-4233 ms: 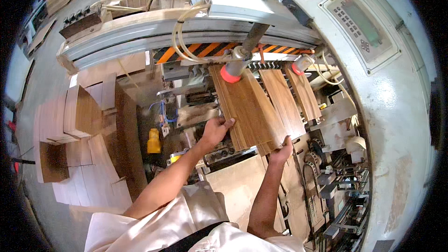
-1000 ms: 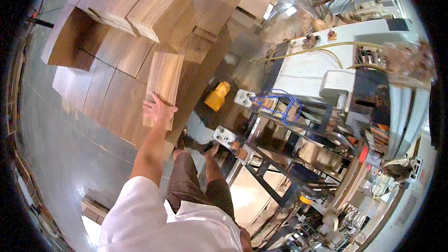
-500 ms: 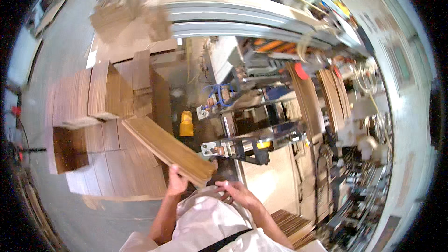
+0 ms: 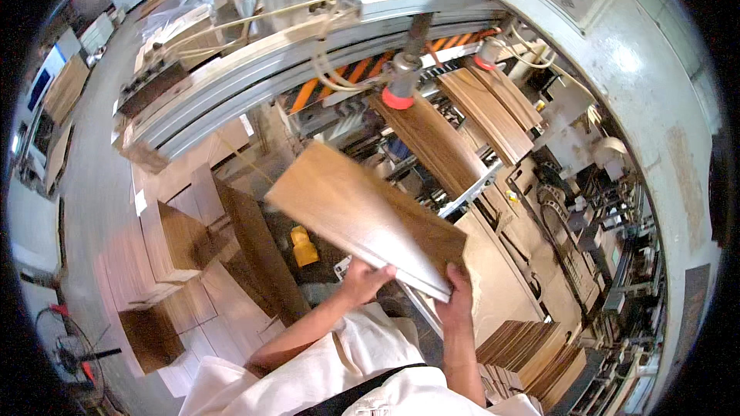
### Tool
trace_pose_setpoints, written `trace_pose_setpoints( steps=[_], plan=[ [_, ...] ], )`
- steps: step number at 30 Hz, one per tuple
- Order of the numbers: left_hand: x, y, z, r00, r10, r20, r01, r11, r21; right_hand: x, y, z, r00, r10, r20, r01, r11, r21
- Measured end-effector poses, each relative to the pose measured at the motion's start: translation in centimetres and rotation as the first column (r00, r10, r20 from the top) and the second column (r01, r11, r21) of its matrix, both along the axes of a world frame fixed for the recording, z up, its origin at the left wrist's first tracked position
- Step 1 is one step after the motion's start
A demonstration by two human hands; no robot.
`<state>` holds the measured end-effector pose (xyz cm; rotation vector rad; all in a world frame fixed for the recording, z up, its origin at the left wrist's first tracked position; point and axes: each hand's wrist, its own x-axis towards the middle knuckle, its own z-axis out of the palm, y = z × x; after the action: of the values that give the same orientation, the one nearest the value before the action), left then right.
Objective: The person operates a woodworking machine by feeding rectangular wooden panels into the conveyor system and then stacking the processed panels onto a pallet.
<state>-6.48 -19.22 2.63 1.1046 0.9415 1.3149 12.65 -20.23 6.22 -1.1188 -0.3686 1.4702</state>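
Note:
Between my two hands is a small set of wooden planks, raised in front of my body and splayed apart. The upper light-brown plank (image 4: 347,204) shows its broad face, and a darker plank (image 4: 420,219) sticks out behind it. My left hand (image 4: 364,281) is closed on the near long edge, thumb on top. At the near right end, my right hand (image 4: 456,296) is wrapped round the corner of the planks. How many planks are in the bundle I cannot tell.
Stacked planks (image 4: 173,243) stand at the left beside a yellow pedal cover (image 4: 303,246). Ahead, a machine has a red-ringed cylinder (image 4: 398,98) over more planks (image 4: 439,146). Another plank pile (image 4: 524,350) sits at lower right. A grey beam (image 4: 231,100) crosses the far side.
My right hand, apart from the planks before, now grips their end. The bundle has moved right and up, and its planks have fanned apart. The view has swung round.

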Motion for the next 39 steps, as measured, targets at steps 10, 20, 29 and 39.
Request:
trace_pose_setpoints(
  steps=[10, 20, 29, 39],
  plan=[
    [4.0, 16.0, -1.2, 0.916, 0.085, -0.393, -0.133, 0.986, -0.097, 11.5, 7.6, -1.9, 0.973, -0.212, 0.087, 0.181, 0.943, 0.279],
    [8.7, 25.7, -2.8, 0.985, 0.164, 0.057, -0.121, 0.885, -0.450, 11.6, 19.2, -6.6, 0.797, 0.061, 0.601, -0.150, 0.984, 0.098],
    [6.3, 25.4, -1.5, 0.972, 0.236, -0.016, -0.222, 0.888, -0.403, 10.3, 17.5, -6.2, 0.742, 0.199, 0.640, -0.353, 0.928, 0.120],
    [6.1, 23.9, 1.0, 0.933, 0.310, -0.180, -0.355, 0.872, -0.338, 8.7, 15.5, 0.3, 0.873, 0.215, 0.437, -0.283, 0.954, 0.096]
  ],
)
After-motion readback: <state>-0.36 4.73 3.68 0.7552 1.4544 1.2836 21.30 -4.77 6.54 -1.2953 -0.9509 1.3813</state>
